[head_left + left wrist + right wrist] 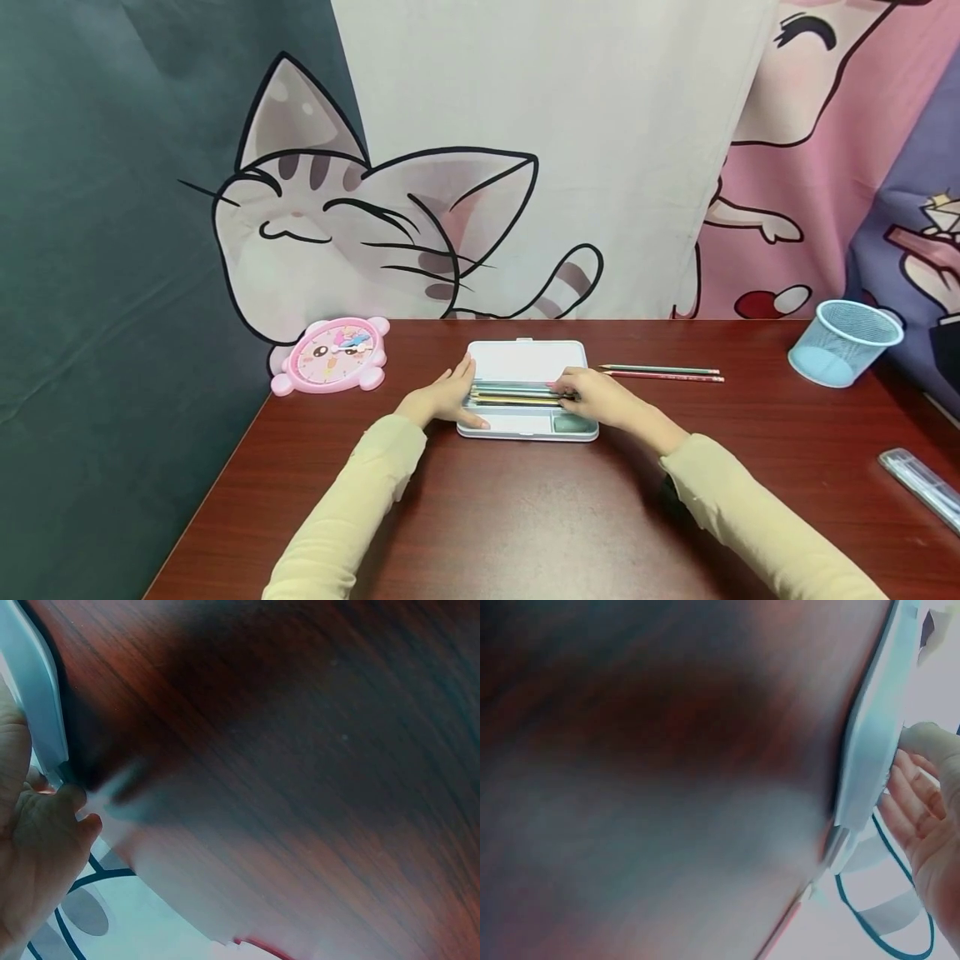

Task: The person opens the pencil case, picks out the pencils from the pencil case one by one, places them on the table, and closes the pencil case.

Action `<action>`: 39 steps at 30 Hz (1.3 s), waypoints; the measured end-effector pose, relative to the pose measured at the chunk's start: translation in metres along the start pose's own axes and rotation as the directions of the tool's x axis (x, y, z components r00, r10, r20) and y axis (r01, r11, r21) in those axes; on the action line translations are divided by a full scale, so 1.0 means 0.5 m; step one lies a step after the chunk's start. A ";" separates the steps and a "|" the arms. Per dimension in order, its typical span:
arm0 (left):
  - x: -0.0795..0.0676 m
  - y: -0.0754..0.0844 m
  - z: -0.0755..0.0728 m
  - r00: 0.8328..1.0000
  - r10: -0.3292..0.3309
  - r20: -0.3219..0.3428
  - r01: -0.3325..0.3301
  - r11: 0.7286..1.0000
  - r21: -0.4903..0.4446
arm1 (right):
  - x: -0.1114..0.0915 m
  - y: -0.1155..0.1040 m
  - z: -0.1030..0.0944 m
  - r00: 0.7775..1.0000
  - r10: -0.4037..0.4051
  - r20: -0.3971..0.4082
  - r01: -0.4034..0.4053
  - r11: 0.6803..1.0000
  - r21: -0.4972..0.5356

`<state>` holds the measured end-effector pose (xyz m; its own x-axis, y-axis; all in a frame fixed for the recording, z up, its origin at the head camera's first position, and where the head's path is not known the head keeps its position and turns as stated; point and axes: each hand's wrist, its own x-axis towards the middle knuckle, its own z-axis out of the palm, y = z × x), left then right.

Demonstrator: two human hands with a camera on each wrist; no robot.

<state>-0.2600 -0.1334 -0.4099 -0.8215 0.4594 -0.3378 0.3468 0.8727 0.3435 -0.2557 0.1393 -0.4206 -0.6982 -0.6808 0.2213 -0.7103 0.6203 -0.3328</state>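
A white pencil case [525,361] lies on the table with its lid folded back, and several pencils [517,399] lie lengthwise in its tray. My left hand [444,397] rests against the case's left end, fingers fairly straight toward the lid and thumb by the front edge. At the right end of the tray, my right hand [594,395] pinches a pencil among the others with bent fingers. In the left wrist view the case's edge [37,690] runs beside my palm. The right wrist view shows the case's side [877,720] with my fingertips partly hidden behind it.
Right of the case lie a green pencil [660,369] and a red pencil [663,377]. A light-blue mesh pen holder [843,343] stands at the back right, and a clear-topped narrow box [922,486] lies near the right edge. A pink toy clock [333,356] is at the back left.
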 end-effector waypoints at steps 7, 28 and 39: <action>0.006 -0.003 0.000 1.000 -0.004 0.000 0.004 1.000 -0.002 | 0.013 -0.015 -0.003 1.000 -0.010 0.005 0.010 0.990 -0.143; 0.004 0.007 0.000 1.000 0.007 0.002 -0.007 1.000 -0.026 | 0.001 -0.002 -0.001 0.996 -0.061 -0.070 0.043 0.970 -0.239; 0.004 -0.001 0.001 1.000 -0.002 0.009 0.003 1.000 -0.029 | -0.046 0.037 -0.047 0.992 -0.043 -0.118 0.013 0.968 -0.250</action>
<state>-0.2614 -0.1328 -0.4112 -0.8180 0.4589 -0.3468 0.3313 0.8688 0.3680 -0.2549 0.1757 -0.4106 -0.6724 -0.6565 0.3419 -0.7190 0.6891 -0.0906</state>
